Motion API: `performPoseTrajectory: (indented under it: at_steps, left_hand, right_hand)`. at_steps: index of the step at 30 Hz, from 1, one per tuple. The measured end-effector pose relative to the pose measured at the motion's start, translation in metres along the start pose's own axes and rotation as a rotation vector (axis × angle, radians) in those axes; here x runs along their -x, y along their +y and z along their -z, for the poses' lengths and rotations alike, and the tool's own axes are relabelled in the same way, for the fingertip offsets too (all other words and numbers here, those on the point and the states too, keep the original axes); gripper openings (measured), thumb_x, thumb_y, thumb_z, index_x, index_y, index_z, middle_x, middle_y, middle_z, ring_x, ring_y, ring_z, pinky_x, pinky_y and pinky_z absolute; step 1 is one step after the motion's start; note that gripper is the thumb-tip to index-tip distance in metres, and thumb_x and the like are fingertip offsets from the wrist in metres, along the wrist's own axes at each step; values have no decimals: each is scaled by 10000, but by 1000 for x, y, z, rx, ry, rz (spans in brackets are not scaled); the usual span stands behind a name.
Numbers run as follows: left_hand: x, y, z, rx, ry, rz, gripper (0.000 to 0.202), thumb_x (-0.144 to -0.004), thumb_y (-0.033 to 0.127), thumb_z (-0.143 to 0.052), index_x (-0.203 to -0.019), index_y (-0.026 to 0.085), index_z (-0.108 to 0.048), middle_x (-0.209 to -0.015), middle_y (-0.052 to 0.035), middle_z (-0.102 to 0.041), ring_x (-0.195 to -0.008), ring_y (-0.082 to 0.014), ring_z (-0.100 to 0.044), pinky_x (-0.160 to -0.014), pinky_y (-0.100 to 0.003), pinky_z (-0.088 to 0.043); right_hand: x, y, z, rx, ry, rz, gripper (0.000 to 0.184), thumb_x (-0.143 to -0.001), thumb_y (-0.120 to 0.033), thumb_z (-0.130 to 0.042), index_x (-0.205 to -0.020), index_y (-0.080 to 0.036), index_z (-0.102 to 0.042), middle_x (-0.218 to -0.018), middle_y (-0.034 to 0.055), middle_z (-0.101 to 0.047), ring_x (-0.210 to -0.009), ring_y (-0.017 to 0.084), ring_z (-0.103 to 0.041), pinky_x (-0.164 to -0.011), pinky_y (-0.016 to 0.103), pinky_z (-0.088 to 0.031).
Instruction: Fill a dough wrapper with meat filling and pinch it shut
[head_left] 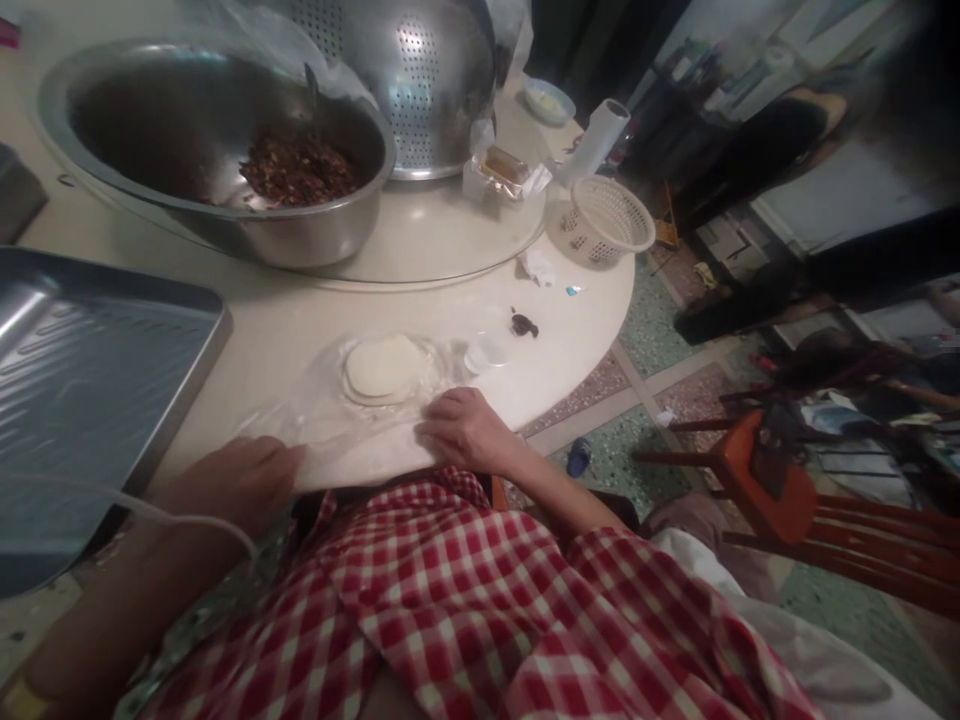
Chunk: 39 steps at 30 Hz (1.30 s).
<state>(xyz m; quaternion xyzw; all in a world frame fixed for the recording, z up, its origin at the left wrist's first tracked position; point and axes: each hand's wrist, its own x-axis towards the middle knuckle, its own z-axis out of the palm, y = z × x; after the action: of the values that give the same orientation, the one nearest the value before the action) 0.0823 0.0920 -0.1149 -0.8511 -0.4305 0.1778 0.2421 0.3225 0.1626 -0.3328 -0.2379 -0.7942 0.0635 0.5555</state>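
A short stack of round dough wrappers (384, 368) lies on a clear plastic bag (319, 422) near the table's front edge. My left hand (241, 482) is closed at the bag's left end, its fingers pinching the plastic. At the bag's right side, my right hand (466, 430) has its fingers curled down on the plastic, just in front of the wrappers; the fingertips are partly hidden. A small clear round disc (486, 353) rests right of the stack. Behind the wrappers is a large steel bowl (300, 235) with a dark chopped filling (298, 168) and a utensil inside.
A metal tray (67, 400) takes up the left side. A steel colander (427, 90), a foil-wrapped package (506, 172) and a pale plastic basket (611, 222) stand towards the back. A dark scrap (523, 324) lies at the right. A wooden chair (765, 490) is beyond the table.
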Motion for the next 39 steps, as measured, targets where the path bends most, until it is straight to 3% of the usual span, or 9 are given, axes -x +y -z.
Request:
performPoseTrajectory:
  at_steps: [4,7,10,14,18,21,23,28,39]
  left_hand:
    - [-39,20,31,63,232,-9,434,-1033,382,-340,-984,171,-716,-1004,-99,-741,-934,-248,-685,-876,-393,-531]
    - [-85,22,36,147,156,119,539,-1008,410,-281,-1226,117,-677,-1237,-151,-703,-1167,-278,-644,-1066,-427,-478]
    - [-108,10,22,151,55,236,634,-968,409,-256,-1333,26,-606,-1331,-227,-647,-1216,-345,-618,-1104,-507,-447]
    - [-92,-4,3,163,28,255,651,-990,442,-202,-1280,59,-642,-1269,-212,-681,-1180,-312,-636,-1089,-460,-471]
    - [-73,-4,9,137,59,298,643,-992,496,-248,-1236,80,-674,-1195,-201,-696,-1128,-302,-648,-1034,-426,-509]
    - [-88,-4,21,84,152,261,663,-1010,500,-242,-1301,77,-662,-1222,-204,-664,-1170,-324,-600,-1070,-475,-468]
    - [-110,-5,27,35,213,126,641,-1030,479,-237,-1317,107,-673,-1251,-199,-640,-1180,-319,-579,-1075,-483,-455]
    - [-152,-11,22,-36,194,-123,555,-1043,416,-281,-1276,162,-716,-1340,-207,-609,-1242,-328,-550,-1073,-508,-436]
    - [-147,-16,17,-105,164,-138,567,-1034,413,-273,-1232,154,-737,-1321,-216,-627,-1171,-376,-588,-984,-530,-469]
  right_hand:
    - [-10,0,1,8,159,-8,342,-1040,-304,-466,-1022,-155,-772,-978,85,-757,-869,205,-600,-807,353,-467]
    - [-20,-5,-3,-4,254,-121,352,-1034,-269,-445,-1021,-125,-767,-976,114,-751,-866,206,-617,-806,336,-506]
    - [-28,-7,-10,-36,290,-320,306,-1009,-238,-466,-1067,-126,-745,-1024,123,-740,-926,217,-635,-858,340,-533]
    - [-40,-2,-18,-97,246,-441,306,-994,-219,-472,-1201,-137,-683,-1103,119,-732,-993,229,-640,-942,377,-532]
    - [-51,2,-19,-118,233,-490,345,-1002,-236,-457,-1270,-123,-644,-1144,128,-725,-1047,243,-637,-989,397,-520]
    - [-56,2,-17,-93,249,-481,363,-1008,-244,-441,-1285,-120,-640,-1160,139,-710,-1048,247,-632,-986,402,-520]
    - [-55,1,-17,-74,256,-464,351,-1009,-243,-437,-1252,-124,-661,-1142,144,-706,-1025,246,-630,-978,407,-521]
    - [-50,2,-19,-73,295,-444,359,-1004,-230,-461,-1261,-99,-675,-1157,159,-706,-1032,242,-637,-986,400,-527]
    - [-48,-1,-20,-102,337,-429,298,-1003,-220,-483,-1166,-135,-717,-1109,135,-714,-1011,224,-640,-968,376,-532]
